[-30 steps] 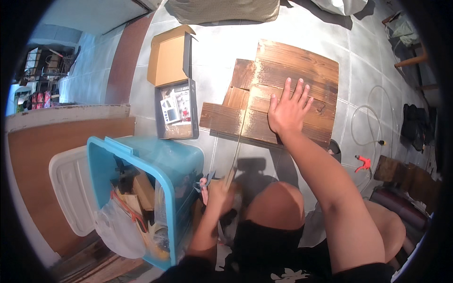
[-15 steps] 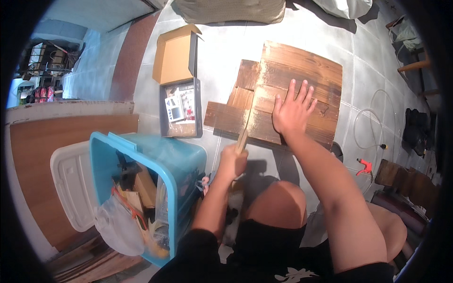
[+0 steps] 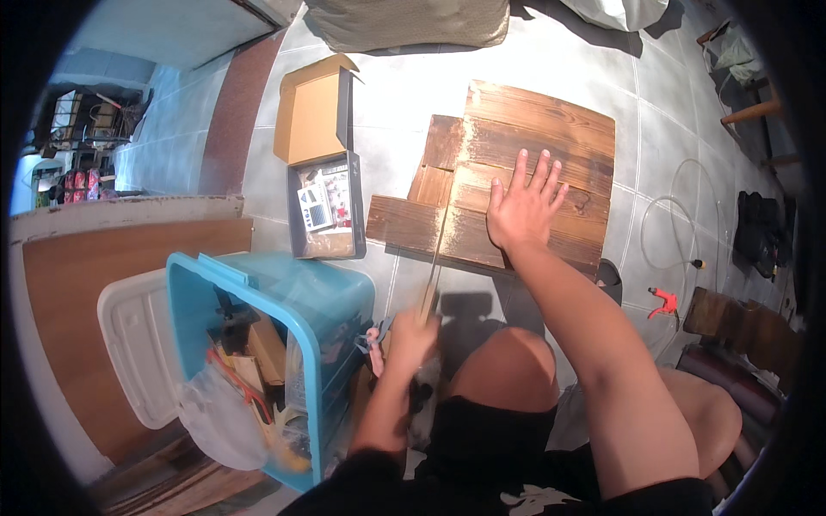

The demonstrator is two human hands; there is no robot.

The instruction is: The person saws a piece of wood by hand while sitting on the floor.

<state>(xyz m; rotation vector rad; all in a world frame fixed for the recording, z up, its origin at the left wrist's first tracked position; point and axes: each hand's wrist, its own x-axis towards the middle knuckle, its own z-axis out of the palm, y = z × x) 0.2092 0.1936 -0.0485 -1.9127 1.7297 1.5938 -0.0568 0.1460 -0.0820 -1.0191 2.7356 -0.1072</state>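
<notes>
My left hand (image 3: 413,339) is closed around the pale wooden handle of a hand saw (image 3: 428,297). Its thin blade, seen edge-on, runs up into a gap in a panel of dark brown wooden planks (image 3: 542,112). Pale sawdust lies along both sides of this cut. Fingers spread, my right hand (image 3: 525,204) presses flat on the panel, to the right of the blade. Left of the cut, plank ends of uneven length stick out, the nearest plank (image 3: 400,221) reaching farthest. What holds the panel up is hidden beneath it.
An open cardboard box (image 3: 323,211) with packets stands left of the panel. Nearer, a blue plastic bin (image 3: 331,284) lies tipped with tools inside. A red spray-gun-like nozzle (image 3: 662,302) and a clear hose (image 3: 647,232) lie on the tiles at right.
My left hand has drawn the saw back toward me, so more of it shows below the panel's near edge. My right hand stays flat on the planks. The whole view has shifted slightly.
</notes>
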